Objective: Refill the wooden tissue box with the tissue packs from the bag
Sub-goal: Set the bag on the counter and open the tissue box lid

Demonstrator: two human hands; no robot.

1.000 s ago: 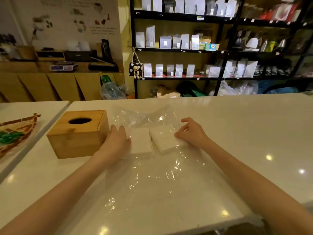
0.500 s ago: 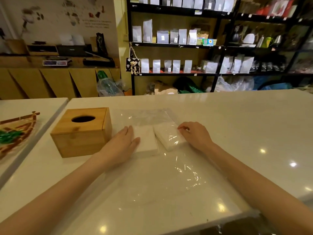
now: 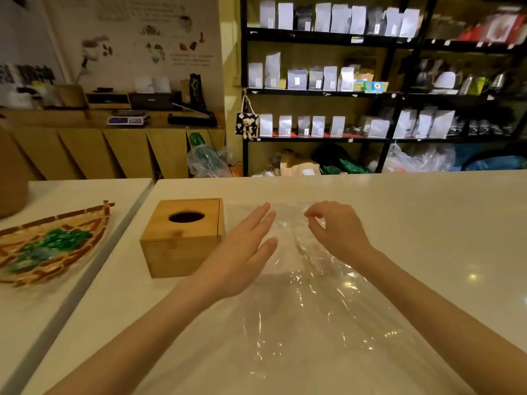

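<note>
The wooden tissue box (image 3: 182, 238) with an oval hole in its top stands on the white counter, left of my hands. A clear plastic bag (image 3: 313, 309) lies flat and crinkled in front of me. My left hand (image 3: 242, 252) hovers over the bag's left part, right beside the box, palm down with fingers spread and holding nothing. My right hand (image 3: 335, 233) is over the bag's far end, fingers curled, with thumb and forefinger pinching the film into a raised ridge. The tissue packs show only as a blurred pale patch (image 3: 281, 260) under the film between my hands.
A woven tray (image 3: 54, 246) with green items sits on the adjoining counter at the left. Black shelves (image 3: 328, 89) with white pouches stand behind the counter. Bare white counter (image 3: 442, 223) stretches to the right.
Both hands have lifted off the two tissue packs and moved farther away along the bag. The left hand has opened flat, and the right now pinches the film.
</note>
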